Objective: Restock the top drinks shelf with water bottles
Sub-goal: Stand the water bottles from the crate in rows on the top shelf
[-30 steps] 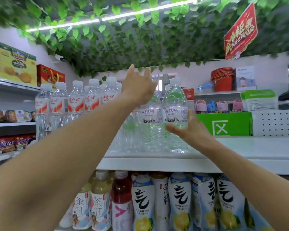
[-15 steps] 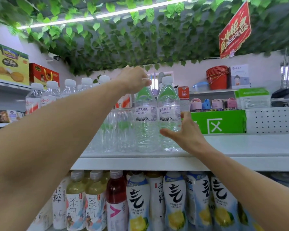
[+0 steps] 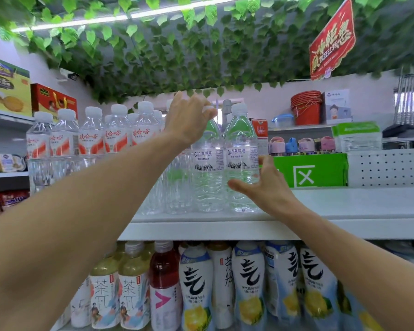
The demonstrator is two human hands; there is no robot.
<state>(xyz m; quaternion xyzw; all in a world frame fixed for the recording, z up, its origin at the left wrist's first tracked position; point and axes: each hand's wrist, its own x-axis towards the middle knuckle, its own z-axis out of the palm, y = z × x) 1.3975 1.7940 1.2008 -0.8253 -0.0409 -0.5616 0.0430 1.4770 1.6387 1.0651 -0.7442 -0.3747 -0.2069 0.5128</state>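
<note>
Top shelf [image 3: 344, 206]: white, with clear water bottles standing upright in rows toward its left end; the right stretch is bare.
Left hand [image 3: 189, 118]: up high, fingers curled down over the white cap of the green-tinted bottle [image 3: 207, 168] at the front of the row, pinching it at the top.
Right hand [image 3: 264, 187]: fingers spread wide around the lower body of the end bottle [image 3: 241, 161], thumb reaching across the front, fingertips wrapping the right side at label height.
Those two bottles: side by side, touching, both upright at the shelf's front edge, blue-print labels facing out.
Red-label bottles [image 3: 91, 139]: a row further left on the same shelf, white caps up.
Lower shelf drinks [image 3: 249, 283]: tea bottles, one red drink, white-and-blue lemon bottles packed tight under the top shelf.
Green box [image 3: 320, 170]: behind the right hand, further back.
Overhead: hanging leaves [image 3: 177, 44] and a red sign [image 3: 331, 41].
</note>
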